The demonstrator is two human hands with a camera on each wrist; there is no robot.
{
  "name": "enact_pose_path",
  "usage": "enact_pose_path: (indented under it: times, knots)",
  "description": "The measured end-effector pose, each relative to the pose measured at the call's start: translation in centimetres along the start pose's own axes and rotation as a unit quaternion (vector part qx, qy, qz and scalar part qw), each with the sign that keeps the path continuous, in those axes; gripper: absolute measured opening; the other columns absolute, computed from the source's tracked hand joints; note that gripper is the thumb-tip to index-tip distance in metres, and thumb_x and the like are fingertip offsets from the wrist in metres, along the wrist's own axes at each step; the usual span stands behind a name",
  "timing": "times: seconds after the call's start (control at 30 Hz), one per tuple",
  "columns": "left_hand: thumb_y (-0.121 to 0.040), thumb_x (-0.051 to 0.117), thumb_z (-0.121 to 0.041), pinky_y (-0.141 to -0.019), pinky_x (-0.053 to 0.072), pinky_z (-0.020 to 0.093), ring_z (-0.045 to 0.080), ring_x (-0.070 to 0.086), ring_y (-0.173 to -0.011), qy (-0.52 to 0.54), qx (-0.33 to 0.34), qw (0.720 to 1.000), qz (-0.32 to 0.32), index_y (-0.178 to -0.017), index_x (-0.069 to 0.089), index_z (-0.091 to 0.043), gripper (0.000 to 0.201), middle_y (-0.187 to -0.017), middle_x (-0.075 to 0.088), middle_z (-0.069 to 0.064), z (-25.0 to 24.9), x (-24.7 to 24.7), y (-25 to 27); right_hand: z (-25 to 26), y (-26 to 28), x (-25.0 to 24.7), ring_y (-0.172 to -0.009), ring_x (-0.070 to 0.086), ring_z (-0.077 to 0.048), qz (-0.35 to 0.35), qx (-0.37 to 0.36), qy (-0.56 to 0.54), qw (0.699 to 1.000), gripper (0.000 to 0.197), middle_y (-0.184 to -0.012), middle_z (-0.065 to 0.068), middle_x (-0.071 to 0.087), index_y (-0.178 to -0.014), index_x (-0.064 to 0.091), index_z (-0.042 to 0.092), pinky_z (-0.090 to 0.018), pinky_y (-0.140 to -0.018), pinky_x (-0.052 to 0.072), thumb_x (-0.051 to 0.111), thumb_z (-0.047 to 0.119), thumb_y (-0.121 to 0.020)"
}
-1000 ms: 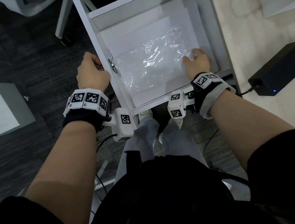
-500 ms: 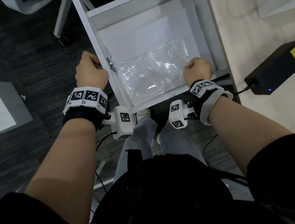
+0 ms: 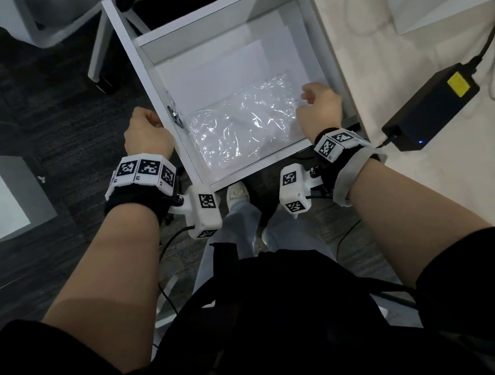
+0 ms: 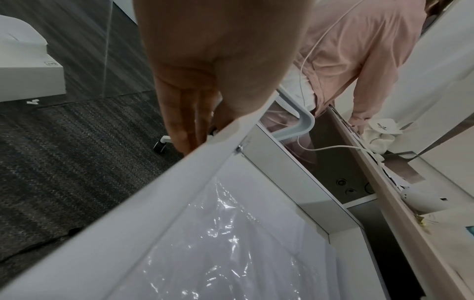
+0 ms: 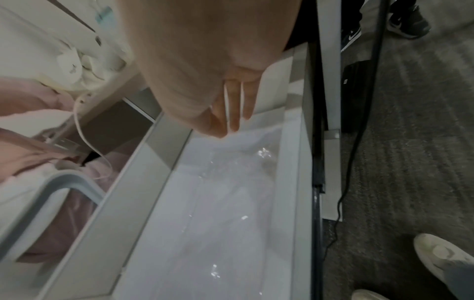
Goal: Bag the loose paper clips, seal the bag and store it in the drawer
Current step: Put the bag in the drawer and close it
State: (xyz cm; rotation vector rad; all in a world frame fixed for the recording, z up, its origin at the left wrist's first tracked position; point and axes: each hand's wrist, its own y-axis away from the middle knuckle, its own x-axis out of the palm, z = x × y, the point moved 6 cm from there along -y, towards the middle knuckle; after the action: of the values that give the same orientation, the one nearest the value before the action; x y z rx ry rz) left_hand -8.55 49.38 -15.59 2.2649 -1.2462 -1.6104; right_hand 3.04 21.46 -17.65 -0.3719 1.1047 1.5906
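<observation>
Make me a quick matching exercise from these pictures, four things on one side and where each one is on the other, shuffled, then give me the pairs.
Things:
1. plastic bag
2. left hand
3. right hand
4. black power adapter

Places:
A. on the pale surface right of the drawer
B. lying flat in the drawer
C. at the drawer's front panel, outside
D. over the bag's right edge

Pairs: 1-B, 2-C, 3-D, 4-A

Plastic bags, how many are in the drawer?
1. The plastic bag lies flat on white paper at the front of the drawer, just left of the right hand. Anything under the paper is hidden.
</observation>
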Motion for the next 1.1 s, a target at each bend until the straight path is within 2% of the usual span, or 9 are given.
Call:
enact_pose_path:
  times: [0.13,0.27,0.4,0.53,0.63,0.73,0.87,0.93,1.1]
  knots:
    - [-0.089,0.043,-0.004,-0.075,0.036,0.027,0.028,0.055,-0.108,-0.039,0.004,0.999,0.011,-0.097,0.043,-0.018,0.016,-0.119,0.058,0.014,-1.0,0.4,0.4,2.3,1.0,-3.2,-0.082,0.065,-0.021,-0.086,-0.093,-0.081,0.989,0.030,-0.092,-0.010,0.072,-0.106,0.067,0.007,-0.038,-0.084,0.055,0.047,0.002,-0.084]
    - [-0.088,0.044,-0.006,-0.078,0.040,0.032,0.033,0.056,-0.107,-0.051,0.007,0.998,0.029,-0.113,0.049,-0.007,0.025,-0.118,0.058,0.017,-2.7,1.7,0.6,2.3,1.8,-7.4,-0.079,0.066,-0.023,-0.188,-0.117,-0.107,0.969,0.025,-0.090,-0.008,0.072,-0.097,0.069,0.009,-0.035,-0.076,0.055,0.049,0.009,-0.083]
    - [-0.086,0.045,-0.005,-0.077,0.045,0.031,0.031,0.058,-0.096,-0.022,0.043,0.996,0.072,-0.092,0.043,-0.012,0.009,-0.107,0.058,0.014,-5.9,4.0,1.2,0.3,2.3,-10.6,-0.080,0.064,-0.015,-0.255,-0.116,-0.102,0.955,0.023,-0.095,-0.005,0.072,-0.099,0.069,0.010,-0.014,-0.069,0.045,0.050,0.011,-0.085]
    - [-0.072,0.043,-0.006,-0.074,0.057,0.045,0.034,0.067,-0.077,0.066,0.038,0.986,0.147,-0.072,0.045,-0.020,0.014,-0.088,0.066,0.016,-8.6,7.3,1.0,-3.2,2.8,-13.1,-0.093,0.064,-0.026,-0.309,-0.088,-0.084,0.943,0.026,-0.098,-0.010,0.070,-0.099,0.070,0.009,-0.027,-0.082,0.045,0.050,0.010,-0.083]
    - [-0.085,0.033,-0.007,-0.064,0.058,0.041,0.034,0.067,-0.065,0.102,0.056,0.973,0.200,-0.073,0.046,-0.018,0.021,-0.072,0.062,0.019,-11.5,9.6,2.4,-5.1,3.1,-14.1,-0.100,0.060,-0.034,-0.330,-0.094,-0.070,0.937,0.029,-0.097,-0.015,0.070,-0.097,0.071,0.002,-0.028,-0.088,0.040,0.049,0.003,-0.078]
    - [-0.094,0.034,-0.017,-0.059,0.056,0.035,0.027,0.065,-0.059,0.124,0.074,0.961,0.235,-0.083,0.053,-0.008,0.024,-0.075,0.063,0.017,-14.0,11.5,3.5,-5.7,3.2,-14.4,-0.094,0.060,-0.037,-0.342,-0.124,-0.061,0.930,0.026,-0.090,-0.014,0.070,-0.089,0.072,0.002,-0.025,-0.086,0.037,0.050,0.002,-0.074]
    - [-0.096,0.036,-0.040,-0.060,0.054,0.031,0.023,0.066,-0.066,0.103,0.130,0.952,0.259,-0.076,0.053,-0.017,0.035,-0.081,0.064,0.007,-16.6,13.2,4.6,-6.0,2.6,-14.2,-0.093,0.059,-0.036,-0.316,-0.149,-0.019,0.937,0.022,-0.089,-0.007,0.070,-0.081,0.071,0.007,-0.043,-0.078,0.046,0.051,0.004,-0.072]
    - [-0.095,0.037,-0.046,-0.061,0.054,0.031,0.021,0.067,-0.070,0.098,0.152,0.943,0.278,-0.081,0.055,-0.016,0.037,-0.085,0.064,0.004,-17.8,14.2,5.1,-6.0,2.5,-14.1,-0.093,0.059,-0.036,-0.308,-0.160,0.000,0.938,0.019,-0.088,-0.004,0.070,-0.077,0.071,0.008,-0.044,-0.075,0.045,0.052,0.005,-0.073]
    - [-0.098,0.037,-0.032,-0.059,0.051,0.028,0.017,0.064,-0.069,0.114,0.156,0.930,0.313,-0.087,0.053,-0.011,0.029,-0.087,0.059,0.003,-19.8,16.3,5.6,-6.1,2.3,-14.2,-0.087,0.060,-0.035,-0.308,-0.186,-0.010,0.933,0.017,-0.082,0.000,0.071,-0.070,0.069,0.008,-0.046,-0.070,0.048,0.052,0.009,-0.074]
